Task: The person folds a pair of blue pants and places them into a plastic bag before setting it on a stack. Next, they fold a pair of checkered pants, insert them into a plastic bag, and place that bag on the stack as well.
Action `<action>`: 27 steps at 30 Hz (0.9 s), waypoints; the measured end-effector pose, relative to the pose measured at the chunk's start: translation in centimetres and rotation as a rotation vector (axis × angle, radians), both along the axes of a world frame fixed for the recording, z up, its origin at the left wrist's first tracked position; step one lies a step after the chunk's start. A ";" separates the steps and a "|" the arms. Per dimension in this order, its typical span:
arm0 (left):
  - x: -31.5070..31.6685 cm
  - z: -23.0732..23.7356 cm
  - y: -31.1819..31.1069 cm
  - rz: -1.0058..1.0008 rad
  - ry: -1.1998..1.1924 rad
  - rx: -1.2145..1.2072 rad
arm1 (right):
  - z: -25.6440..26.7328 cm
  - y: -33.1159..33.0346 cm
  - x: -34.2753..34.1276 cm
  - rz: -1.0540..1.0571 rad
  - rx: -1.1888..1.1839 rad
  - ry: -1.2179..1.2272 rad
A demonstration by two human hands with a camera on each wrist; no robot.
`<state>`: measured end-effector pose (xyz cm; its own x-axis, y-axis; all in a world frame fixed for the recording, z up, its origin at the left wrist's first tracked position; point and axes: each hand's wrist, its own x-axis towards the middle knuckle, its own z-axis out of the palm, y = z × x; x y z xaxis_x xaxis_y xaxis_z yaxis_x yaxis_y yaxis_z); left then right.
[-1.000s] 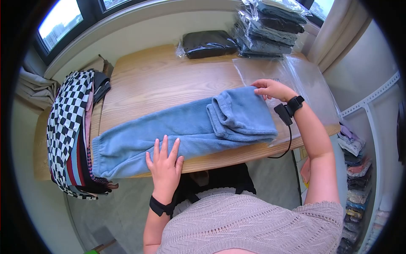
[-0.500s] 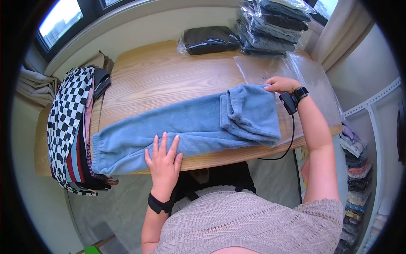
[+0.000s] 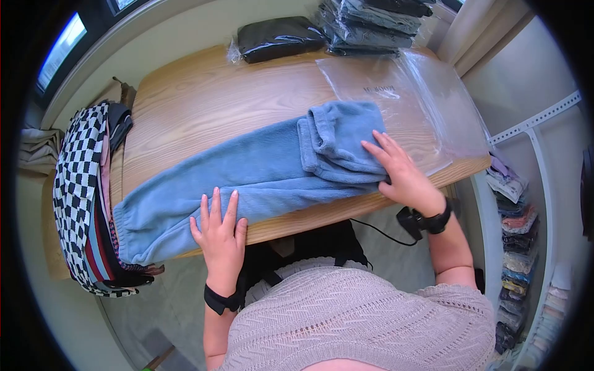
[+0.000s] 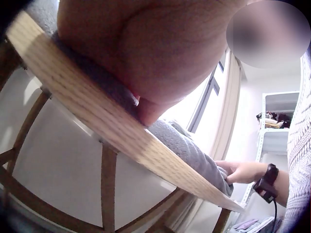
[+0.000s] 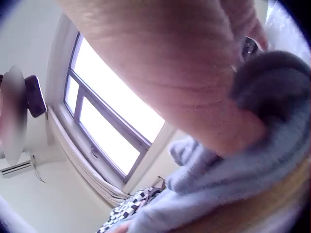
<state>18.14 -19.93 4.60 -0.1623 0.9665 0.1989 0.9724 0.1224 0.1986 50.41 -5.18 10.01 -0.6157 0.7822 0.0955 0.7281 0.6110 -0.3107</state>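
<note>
Blue fleece trousers (image 3: 266,161) lie lengthwise along the near edge of the wooden table (image 3: 204,99), the landmark for all places below. The gathered cuff end is toward the table's left end; the part folded over on itself is toward its right end.

Left hand (image 3: 219,235): open, fingers straight and spread. The fingertips rest on top of the trousers, on the near part between cuff and fold; the palm is at the table's near edge.

Right hand (image 3: 411,179): open, fingers extended. The fingertips rest on the outer end of the folded part, with the thumb at its near corner. Whether the thumb reaches beneath the fabric cannot be told. A black wristband (image 3: 436,217) with a small cabled device is worn on this wrist.

At the table's left end, a pile topped by a black-and-white checkered cloth (image 3: 77,148) lies just beside the cuff. At the table's far edge stand a dark bagged garment (image 3: 278,38) and, next to it, a stack of bagged garments (image 3: 368,25). A clear plastic bag (image 3: 377,86) lies flat on the table's right part, beyond and beside the fold.
</note>
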 end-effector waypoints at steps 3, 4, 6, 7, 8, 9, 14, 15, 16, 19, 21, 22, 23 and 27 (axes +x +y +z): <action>0.0 0.0 0.1 0.004 -0.002 0.015 | -3.0 -0.5 0.0 -0.159 0.047 0.231; 0.0 0.0 0.1 0.003 -0.002 0.015 | -3.7 -0.4 0.0 -0.232 0.039 0.374; 0.0 0.0 0.0 0.000 -0.004 0.023 | -4.3 0.2 1.0 -0.271 0.033 0.449; 0.0 0.0 0.0 0.000 -0.003 0.023 | -4.4 0.4 1.5 -0.310 0.028 0.524; 0.0 0.0 0.0 0.000 -0.004 0.023 | -4.5 0.5 1.9 -0.310 0.027 0.524; 0.0 0.0 0.0 0.000 -0.007 0.023 | -4.5 0.6 2.1 -0.272 0.027 0.462; 0.0 -0.1 0.0 -0.002 -0.006 0.038 | -4.8 0.4 2.9 -0.171 0.064 0.144; 0.0 -0.1 0.0 0.000 0.000 0.037 | -3.6 0.1 2.9 -0.159 0.049 0.035; 0.0 -0.1 -0.1 0.002 0.000 0.036 | -2.6 -0.1 2.9 -0.147 0.035 -0.073; 0.1 0.0 0.0 -0.002 -0.002 0.036 | -0.3 0.4 1.0 -0.138 0.043 0.142; 0.1 -0.1 0.0 -0.002 0.013 0.042 | -0.9 0.0 -1.4 -0.170 0.101 0.199; 0.1 -0.1 0.0 -0.001 0.013 0.043 | -1.7 -0.7 -2.5 -0.095 0.111 0.024; 0.1 -0.1 0.0 0.001 0.013 0.042 | -2.4 -1.1 -3.0 -0.019 0.120 -0.151; 0.1 -0.1 -0.1 0.004 0.010 0.040 | -2.3 -0.7 -2.1 0.008 -0.026 -0.070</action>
<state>18.21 -19.98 4.55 -0.1637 0.9572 0.2386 0.9739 0.1182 0.1937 48.27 -5.84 7.71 -0.6264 0.7788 0.0319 0.7437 0.6094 -0.2747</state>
